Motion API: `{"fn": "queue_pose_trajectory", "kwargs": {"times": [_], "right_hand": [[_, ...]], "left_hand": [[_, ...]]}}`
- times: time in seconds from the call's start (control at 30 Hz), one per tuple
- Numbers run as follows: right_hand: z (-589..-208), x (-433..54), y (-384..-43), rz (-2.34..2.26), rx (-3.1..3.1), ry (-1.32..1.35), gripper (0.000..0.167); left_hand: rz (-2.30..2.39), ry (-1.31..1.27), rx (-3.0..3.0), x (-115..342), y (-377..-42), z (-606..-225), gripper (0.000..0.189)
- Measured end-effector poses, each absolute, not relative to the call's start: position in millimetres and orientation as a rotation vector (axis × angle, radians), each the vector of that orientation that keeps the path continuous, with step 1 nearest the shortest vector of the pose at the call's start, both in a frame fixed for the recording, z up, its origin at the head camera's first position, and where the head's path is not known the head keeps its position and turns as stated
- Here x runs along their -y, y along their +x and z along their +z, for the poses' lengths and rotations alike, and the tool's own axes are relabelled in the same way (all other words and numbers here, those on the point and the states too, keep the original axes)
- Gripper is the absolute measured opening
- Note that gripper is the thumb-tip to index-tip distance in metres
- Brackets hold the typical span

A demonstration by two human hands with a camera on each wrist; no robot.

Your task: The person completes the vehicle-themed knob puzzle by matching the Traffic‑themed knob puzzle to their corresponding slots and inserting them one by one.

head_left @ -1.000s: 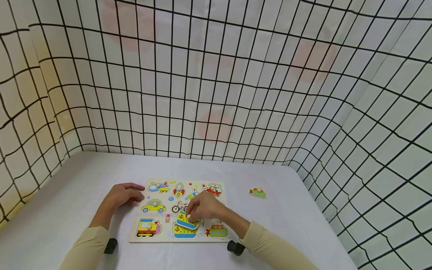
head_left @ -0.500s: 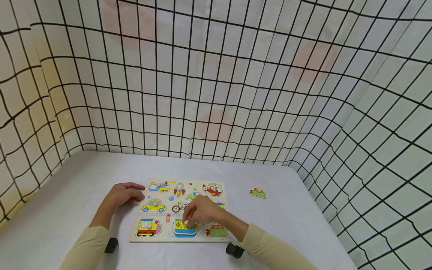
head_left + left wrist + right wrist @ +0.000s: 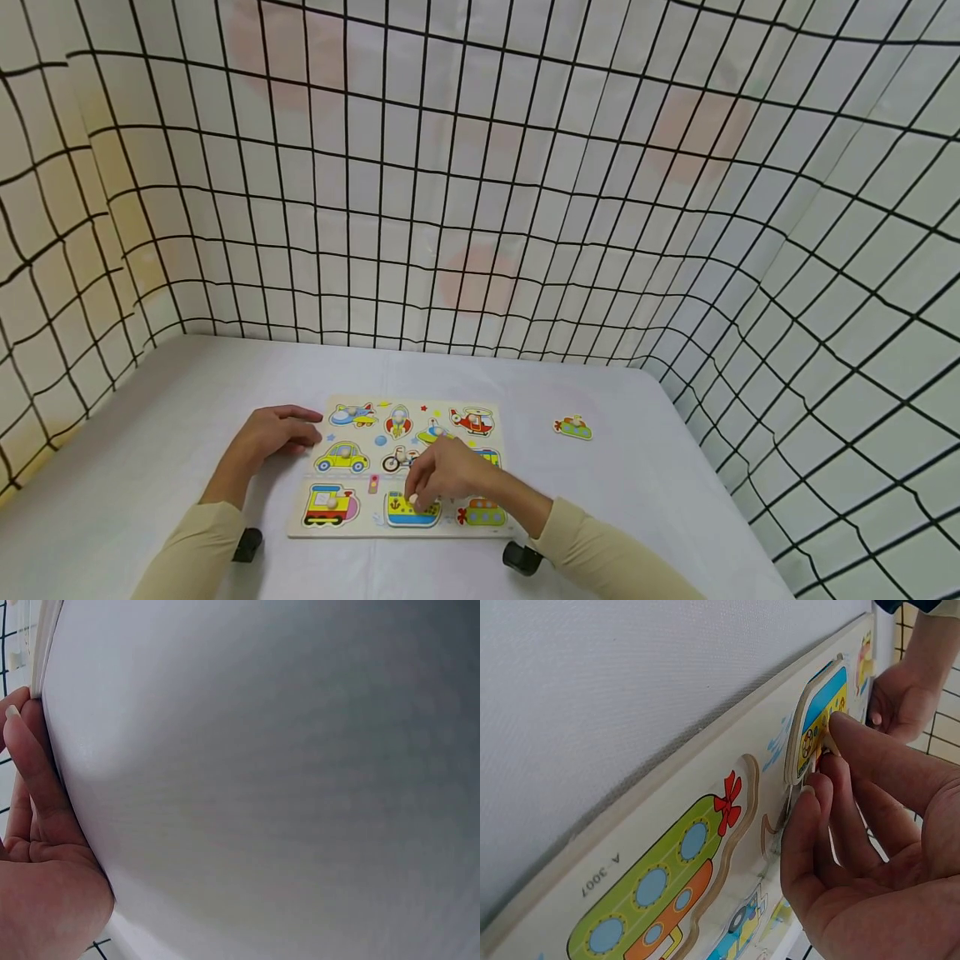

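Observation:
A wooden peg puzzle board (image 3: pixel 363 530) with vehicle pictures lies flat on the white table. My right hand (image 3: pixel 450 473) pinches the small knob of a yellow and blue ship puzzle piece (image 3: pixel 402 517) between thumb and fingers. That piece lies over the ship spot in the bottom row; in the right wrist view, the ship piece (image 3: pixel 819 712) shows its thick edge raised above the board. Fingers of my left hand (image 3: pixel 273 433) touch the board's left edge, the palm beside it on the table. A green submarine piece (image 3: pixel 574 428) rests apart, right of the board.
Knobbed pieces such as the train (image 3: pixel 330 506), car (image 3: pixel 342 457) and helicopter (image 3: pixel 472 422) sit in the board. Right of the ship is the printed submarine recess (image 3: pixel 484 513). A white backdrop with a black grid (image 3: pixel 480 250) surrounds the table's back and sides.
My right hand has lowered the ship piece from a tilted position above the board down onto the ship spot, where it now lines up. The left hand has stayed in place.

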State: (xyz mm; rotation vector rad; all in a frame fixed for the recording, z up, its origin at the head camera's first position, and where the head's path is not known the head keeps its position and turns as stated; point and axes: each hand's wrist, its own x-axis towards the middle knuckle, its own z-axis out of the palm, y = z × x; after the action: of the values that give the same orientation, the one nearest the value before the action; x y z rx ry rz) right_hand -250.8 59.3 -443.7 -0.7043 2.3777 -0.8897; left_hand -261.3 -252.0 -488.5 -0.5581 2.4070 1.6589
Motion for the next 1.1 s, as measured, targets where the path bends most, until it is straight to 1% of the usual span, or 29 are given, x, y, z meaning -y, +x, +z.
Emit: {"fn": "queue_pose_trajectory", "kwargs": {"times": [1.1], "right_hand": [[-449.6,-56.1,-253.9,-0.876,-2.356,-0.643,0.014]], "left_hand": [[1.641,-0.550,-2.414,252.3,-262.8,-489.9,0.049]]}}
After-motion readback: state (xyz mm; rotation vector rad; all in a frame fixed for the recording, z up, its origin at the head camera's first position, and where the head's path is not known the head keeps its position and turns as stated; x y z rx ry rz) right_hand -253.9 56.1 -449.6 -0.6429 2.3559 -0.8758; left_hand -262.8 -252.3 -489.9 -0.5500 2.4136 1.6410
